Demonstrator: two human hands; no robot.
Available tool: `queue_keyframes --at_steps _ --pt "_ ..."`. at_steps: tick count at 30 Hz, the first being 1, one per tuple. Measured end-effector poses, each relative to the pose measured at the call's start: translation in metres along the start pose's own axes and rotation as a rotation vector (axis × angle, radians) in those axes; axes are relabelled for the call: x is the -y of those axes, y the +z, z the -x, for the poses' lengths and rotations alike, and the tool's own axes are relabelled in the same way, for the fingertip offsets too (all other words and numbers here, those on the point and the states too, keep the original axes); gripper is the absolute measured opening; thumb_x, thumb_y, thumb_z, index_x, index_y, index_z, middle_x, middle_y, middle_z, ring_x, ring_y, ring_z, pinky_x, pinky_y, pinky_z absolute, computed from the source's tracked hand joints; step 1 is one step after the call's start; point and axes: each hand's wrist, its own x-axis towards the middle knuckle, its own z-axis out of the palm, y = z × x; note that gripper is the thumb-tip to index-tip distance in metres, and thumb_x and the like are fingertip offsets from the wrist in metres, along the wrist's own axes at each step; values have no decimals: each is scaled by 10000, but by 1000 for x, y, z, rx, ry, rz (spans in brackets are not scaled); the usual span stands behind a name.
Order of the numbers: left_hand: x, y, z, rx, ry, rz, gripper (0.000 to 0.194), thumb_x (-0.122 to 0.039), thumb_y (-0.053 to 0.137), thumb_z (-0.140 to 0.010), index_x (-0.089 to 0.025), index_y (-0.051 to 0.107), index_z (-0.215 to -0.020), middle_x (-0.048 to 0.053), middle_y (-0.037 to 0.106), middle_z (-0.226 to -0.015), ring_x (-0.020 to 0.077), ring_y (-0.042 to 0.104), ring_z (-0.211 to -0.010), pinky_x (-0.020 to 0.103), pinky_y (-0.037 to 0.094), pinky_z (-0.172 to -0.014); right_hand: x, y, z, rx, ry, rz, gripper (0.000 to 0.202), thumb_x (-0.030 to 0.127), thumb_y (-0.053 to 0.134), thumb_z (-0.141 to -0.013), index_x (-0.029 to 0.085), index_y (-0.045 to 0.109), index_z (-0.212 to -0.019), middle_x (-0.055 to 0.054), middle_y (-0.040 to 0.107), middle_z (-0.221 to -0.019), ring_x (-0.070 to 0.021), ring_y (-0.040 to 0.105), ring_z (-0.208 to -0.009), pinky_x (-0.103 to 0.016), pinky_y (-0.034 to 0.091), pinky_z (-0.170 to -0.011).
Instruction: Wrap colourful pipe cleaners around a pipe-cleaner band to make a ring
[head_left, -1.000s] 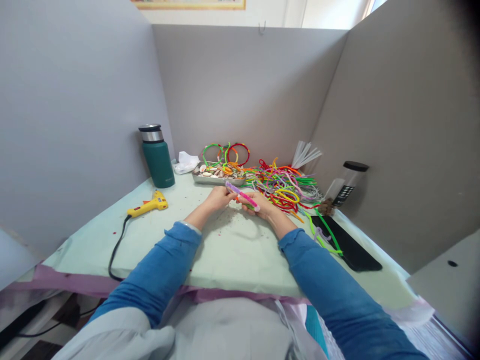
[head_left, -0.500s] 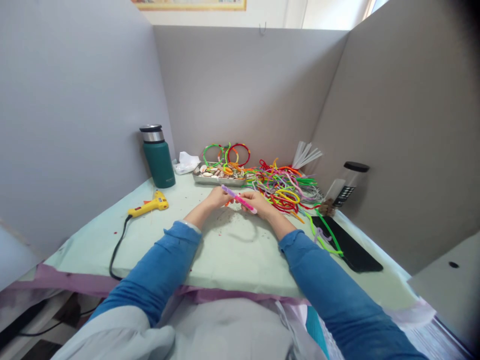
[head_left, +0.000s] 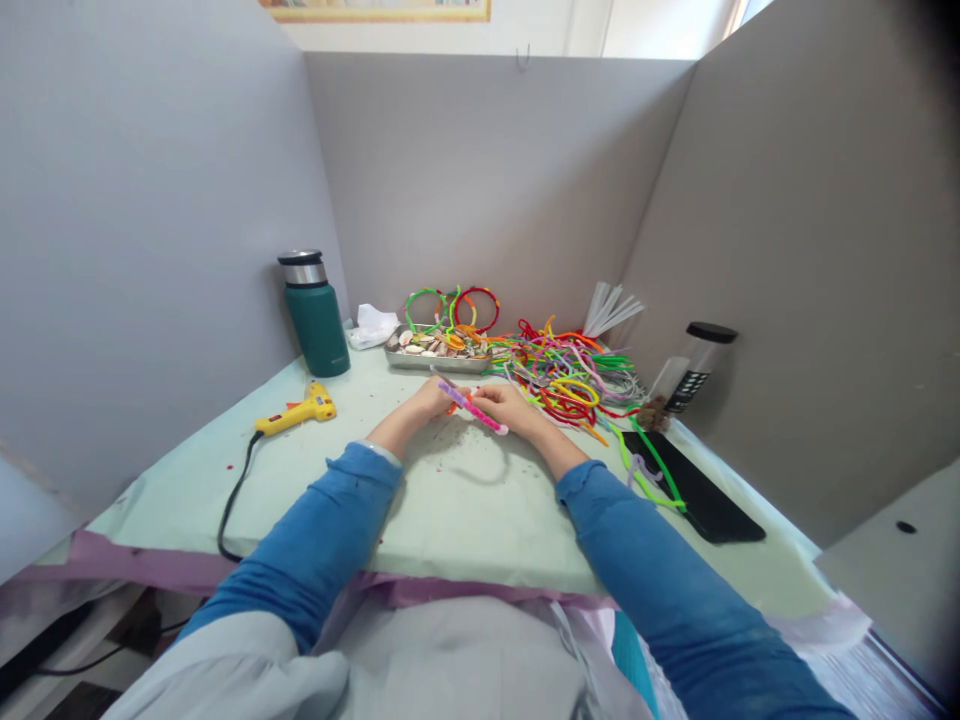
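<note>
Over the middle of the table, my left hand and my right hand are both closed on a purple and pink pipe cleaner piece. It slants down to the right across the gap between my fingers. Orange bits show beside it near the left fingertips, and a thin greyish tip shows at its upper left end. My fingers hide part of it, so I cannot tell its whole shape. Just beyond my hands is a metal tray of shells, with finished-looking pipe cleaner rings standing behind it.
A heap of coloured pipe cleaners spreads at the back right, near white sticks. A yellow glue gun and a green bottle stand at left. A black phone-like slab and clear bottle are at right.
The pipe cleaner piece has dipped slightly and moved a little left, showing more orange near my left fingers. My hands have shifted only slightly and still grip it.
</note>
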Motion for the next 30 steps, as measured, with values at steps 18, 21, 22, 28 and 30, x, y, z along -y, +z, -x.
queue_keyframes --at_steps 18,21,22,28,30 --pt "-8 -4 2 159 -62 191 341 -454 621 -744 -146 570 -607 -63 315 -392 45 235 -331 207 224 -351 16 -4 4 -71 140 -307 293 448 635 -715 158 598 -735 37 514 -493 -63 356 -381 -214 245 -377" --pt "-8 -7 0 296 -42 295 330 -453 585 -767 -132 605 -692 -29 440 -473 46 291 -336 210 282 -360 13 -9 5 -20 198 -497 306 439 680 -683 166 584 -779 44 503 -487 -52 319 -347 -210 185 -334" --pt "-8 -8 -1 320 -57 324 319 -440 559 -778 -131 608 -715 -10 489 -507 54 323 -339 216 303 -363 12 -11 5 -6 204 -544 314 429 699 -669 166 579 -792 45 506 -489 -50 322 -346 -206 183 -330" --pt "-4 -9 -5 176 -33 304 257 -328 589 -746 -130 627 -905 -3 568 -604 60 398 -362 217 370 -387 5 -15 5 79 238 -674 350 384 742 -648 153 561 -838 55 497 -490 -32 305 -331 -188 175 -331" --pt "-3 -7 -4 149 35 270 318 -322 648 -716 -130 630 -968 -4 589 -671 44 399 -379 206 372 -393 6 -15 5 111 245 -695 346 372 743 -656 154 551 -844 59 493 -491 -29 301 -327 -184 165 -332"
